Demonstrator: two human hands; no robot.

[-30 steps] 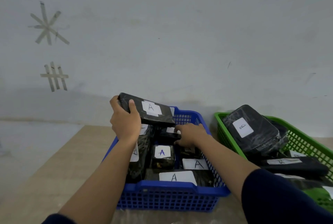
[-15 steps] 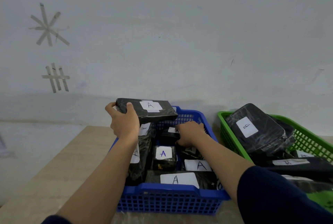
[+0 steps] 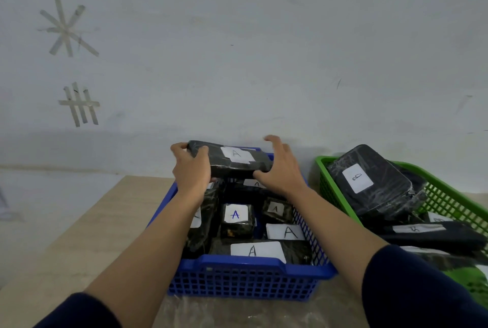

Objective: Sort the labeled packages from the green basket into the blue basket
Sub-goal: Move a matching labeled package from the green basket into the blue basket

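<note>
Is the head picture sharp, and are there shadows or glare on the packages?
Head view: soft, even light; the fingertips of the right hand look slightly blurred. Plastic wrap on the B package shows faint glare. The A labels in the blue basket stay readable. Wide-angle distortion bends the edges.

Two perforated plastic baskets, one blue and one green, at least seven black plastic-wrapped packages with white "A" labels, at least four more packages in the green one, two tape marks on the wall, two bare hands.
</note>
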